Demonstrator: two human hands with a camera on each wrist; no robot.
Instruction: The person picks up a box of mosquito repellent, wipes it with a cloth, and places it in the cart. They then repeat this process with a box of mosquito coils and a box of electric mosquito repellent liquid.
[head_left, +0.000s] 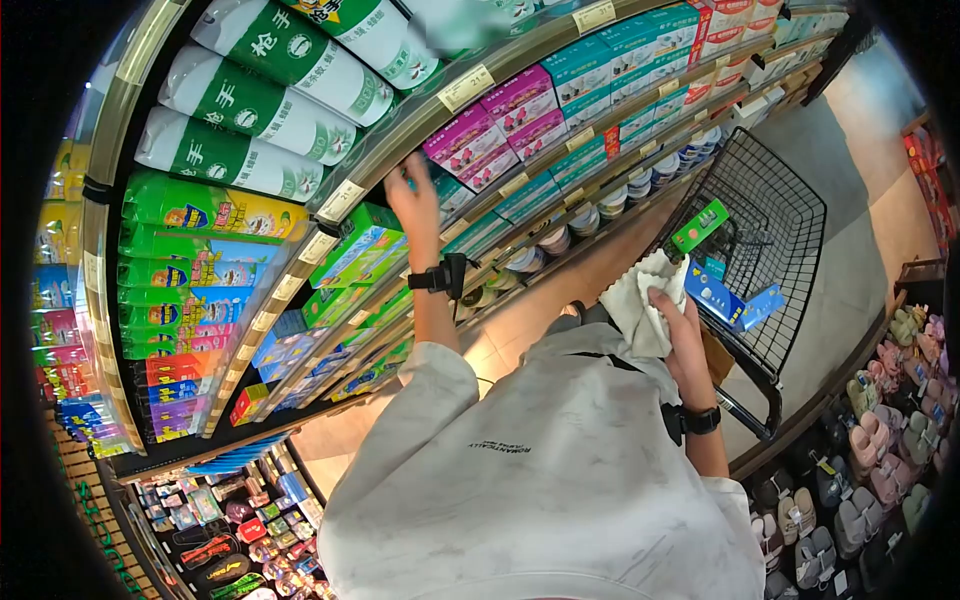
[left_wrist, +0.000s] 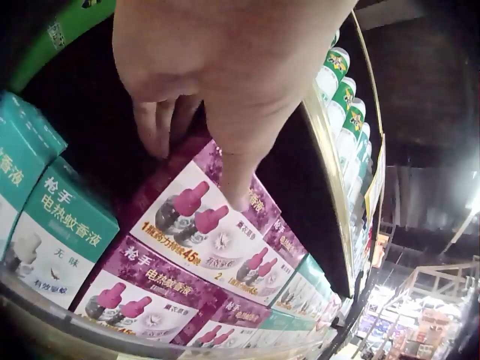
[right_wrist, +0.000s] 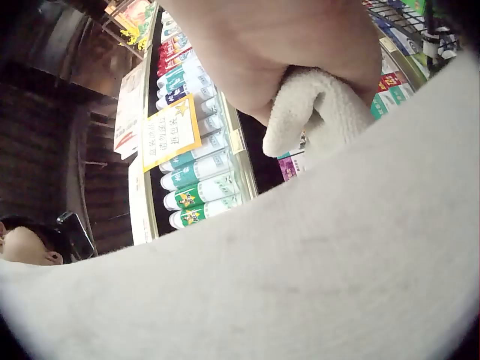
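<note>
My left hand [head_left: 412,205] reaches onto the shelf beside purple-and-white boxes [head_left: 465,150]. In the left wrist view, the left hand [left_wrist: 225,67] pinches the upper purple box [left_wrist: 195,214]: its thumb lies over the top edge of the front, while the other fingers go down at the box's far side, their tips partly hidden. A second purple box [left_wrist: 139,296] lies beneath. My right hand [head_left: 683,335] grips a crumpled white cloth [head_left: 640,300] near the cart. Part of that cloth [right_wrist: 322,112] shows under the right hand [right_wrist: 277,45] in the right wrist view.
A black wire cart [head_left: 790,190] on the right holds a green box [head_left: 700,226] and blue packages [head_left: 715,295]. White-and-green cans [head_left: 260,120] fill the upper shelf; teal boxes [left_wrist: 56,232] adjoin the purple ones. Slippers [head_left: 860,520] are displayed at lower right.
</note>
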